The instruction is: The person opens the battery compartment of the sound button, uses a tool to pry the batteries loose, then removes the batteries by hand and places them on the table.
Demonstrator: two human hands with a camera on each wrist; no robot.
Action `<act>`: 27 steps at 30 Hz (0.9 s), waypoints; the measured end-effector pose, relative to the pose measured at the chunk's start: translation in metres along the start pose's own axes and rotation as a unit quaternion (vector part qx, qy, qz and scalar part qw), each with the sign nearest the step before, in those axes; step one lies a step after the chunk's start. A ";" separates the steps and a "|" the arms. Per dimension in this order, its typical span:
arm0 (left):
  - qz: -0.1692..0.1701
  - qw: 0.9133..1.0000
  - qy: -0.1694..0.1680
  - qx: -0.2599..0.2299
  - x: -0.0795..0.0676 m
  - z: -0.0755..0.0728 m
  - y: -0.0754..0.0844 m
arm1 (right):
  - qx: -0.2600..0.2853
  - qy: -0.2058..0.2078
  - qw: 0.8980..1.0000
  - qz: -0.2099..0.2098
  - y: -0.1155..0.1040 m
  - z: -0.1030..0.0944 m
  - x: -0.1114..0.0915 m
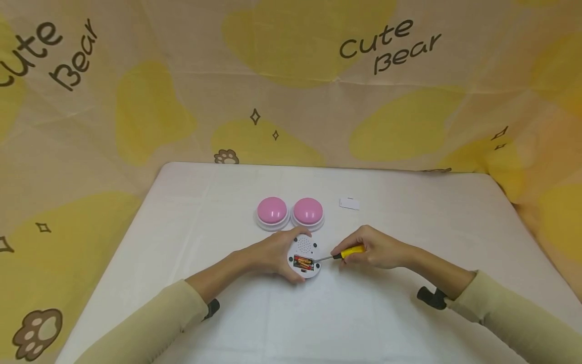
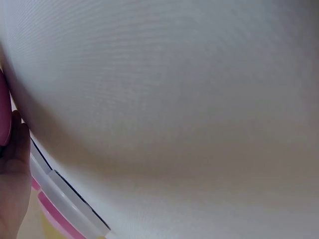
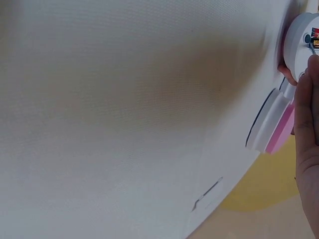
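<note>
Round push-button unit (image 1: pixel 305 246), one, white base with pink dome: in the left hand (image 1: pixel 278 254), underside turned to the person, just in front of its two fellows. Left grip curled round its rim. Contact with worktop (image 1: pixel 254 328): cannot tell.

Batteries (image 1: pixel 302 262), dark with red and gold: lying in the unit's compartment. Compartment uncovered.

Screwdriver (image 1: pixel 352 252), yellow handle, thin shaft: right hand (image 1: pixel 382 247), grip clamped on the handle; tip at the compartment's right edge, exact contact too small to tell.

White rectangular piece (image 1: pixel 349 203): flat on the worktop, apart; probably the battery cover.

Left pink button (image 1: pixel 272 210) and right pink button (image 1: pixel 307 211): side by side, domes up; compartments hidden, condition unknown.

Progress, as judged: cover off, batteries in place; work at the batteries unfinished, cover not refitted.
</note>
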State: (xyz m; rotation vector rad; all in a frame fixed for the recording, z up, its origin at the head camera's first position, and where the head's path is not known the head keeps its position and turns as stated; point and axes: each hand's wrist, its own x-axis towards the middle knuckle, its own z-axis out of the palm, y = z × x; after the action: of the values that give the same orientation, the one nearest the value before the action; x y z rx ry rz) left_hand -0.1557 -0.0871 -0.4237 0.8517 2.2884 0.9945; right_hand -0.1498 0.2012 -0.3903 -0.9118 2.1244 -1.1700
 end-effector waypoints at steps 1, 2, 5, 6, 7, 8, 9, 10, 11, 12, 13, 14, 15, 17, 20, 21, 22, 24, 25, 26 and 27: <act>0.000 1.000 0.000 0.000 0.000 0.000 0.000 | 0.001 0.000 1.000 -0.001 0.000 0.000 0.000; 0.000 1.000 0.001 0.001 0.000 0.000 0.000 | 0.001 0.001 1.000 -0.003 0.000 0.000 0.000; -0.001 1.000 0.001 0.003 0.000 0.000 0.000 | 0.001 0.002 1.000 -0.009 0.001 0.000 0.000; -0.001 1.000 0.001 0.003 0.000 0.000 0.000 | 0.001 0.002 1.000 -0.011 0.001 0.000 -0.001; -0.001 1.000 0.001 0.004 0.000 0.000 0.001 | 0.001 0.001 1.000 -0.012 0.001 0.000 -0.001; -0.002 1.000 0.000 0.004 0.000 0.000 0.001 | 0.001 0.001 1.000 -0.013 0.002 0.000 -0.001; -0.002 1.000 0.000 0.003 0.000 0.000 0.001 | 0.000 0.001 1.000 -0.013 0.002 0.000 -0.001; -0.002 1.000 0.000 0.004 0.000 0.000 0.001 | -0.001 0.000 1.000 -0.013 0.002 0.000 -0.001; -0.002 1.000 0.000 0.004 0.000 0.000 0.002 | -0.002 0.000 1.000 -0.013 0.002 -0.001 -0.001; -0.003 1.000 -0.001 0.003 -0.001 -0.001 0.002 | -0.003 0.000 1.000 -0.012 0.001 -0.001 -0.001; -0.005 1.000 0.000 0.002 -0.001 -0.001 0.002 | -0.005 0.000 1.000 -0.012 0.001 -0.001 -0.002; -0.006 1.000 0.000 0.000 -0.001 -0.001 0.002 | -0.008 0.001 1.000 -0.011 0.000 -0.002 -0.002; -0.007 1.000 0.000 -0.002 -0.001 -0.001 0.002 | -0.011 0.003 1.000 -0.010 0.000 -0.002 -0.003; -0.008 1.000 0.002 -0.007 -0.001 -0.001 0.002 | -0.015 0.004 1.000 -0.007 -0.001 -0.003 -0.004; -0.007 1.000 0.003 -0.013 -0.001 0.000 0.001 | -0.020 0.007 1.000 -0.003 -0.002 -0.004 -0.005; -0.007 1.000 0.004 -0.015 -0.001 0.000 0.001 | -0.020 0.007 1.000 -0.002 -0.002 -0.004 -0.005; -0.007 1.000 0.004 -0.015 -0.001 0.000 0.001 | -0.019 0.007 1.000 -0.002 -0.002 -0.004 -0.006; -0.007 1.000 0.004 -0.018 -0.001 0.001 0.000 | -0.015 0.006 1.000 -0.003 -0.003 -0.005 -0.007; -0.007 1.000 0.003 -0.022 -0.001 0.001 0.000 | -0.014 0.006 1.000 -0.003 -0.003 -0.005 -0.007; -0.007 1.000 0.003 -0.024 -0.001 0.001 0.000 | -0.012 0.006 1.000 -0.003 -0.004 -0.005 -0.008; -0.007 1.000 0.002 -0.027 -0.001 0.001 0.000 | -0.011 0.006 1.000 -0.002 -0.004 -0.005 -0.008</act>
State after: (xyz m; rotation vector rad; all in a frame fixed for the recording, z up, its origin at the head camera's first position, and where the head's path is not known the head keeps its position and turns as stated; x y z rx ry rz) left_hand -0.1545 -0.0878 -0.4243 0.8100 2.2575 1.0488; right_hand -0.1473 0.2086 -0.3829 -0.9201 2.1500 -1.1588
